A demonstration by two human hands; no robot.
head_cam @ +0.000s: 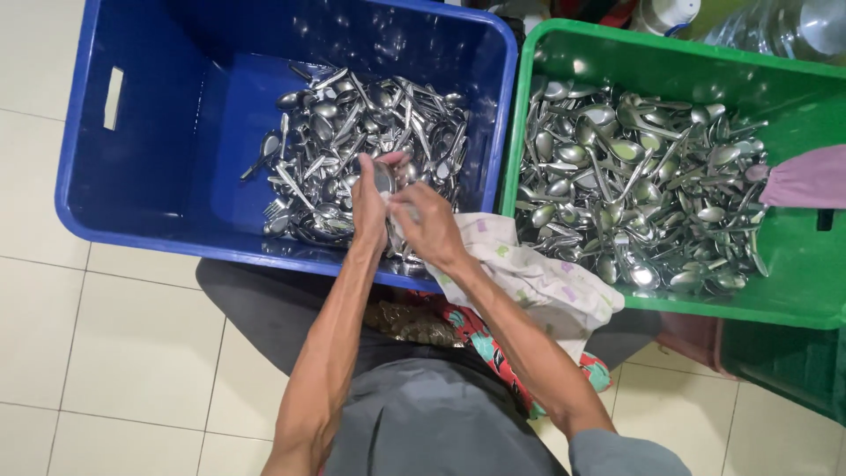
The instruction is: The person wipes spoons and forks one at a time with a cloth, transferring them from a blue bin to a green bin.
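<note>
Head view, looking down at a seated person working over two bins on a tiled floor (pixel 106 353). The left hand (pixel 370 207) is holding a spoon (pixel 384 176) upright by its handle, fingers clenched around it, so that the bowl is standing clear of the pile and facing the other hand. The right hand (pixel 427 225) is gripping a pale patterned cloth (pixel 538 282) and pressing a fold of it against the spoon; its fingers are closed on the fabric (the exact contact point is hidden behind the knuckles). The rest of the cloth is trailing to the right, draped over the near rims where the two bins meet, which is keeping it off the floor and within reach.

The spoon is being held just above the near edge of the blue bin (pixel 132 176), directly over a heap of spoons and forks (pixel 361 132) lying toward that bin's right side. The green bin (pixel 793 291) is standing touching the blue one on the right and is carrying a second heap of spoons (pixel 634 185) (this heap is looking glossier, though the lighting may account for that). The bins are sitting side by side in front of the knees, so that either one is lying within reach of both hands. A pink cloth (pixel 806 176) is resting at the far right, over the green bin's edge.
</note>
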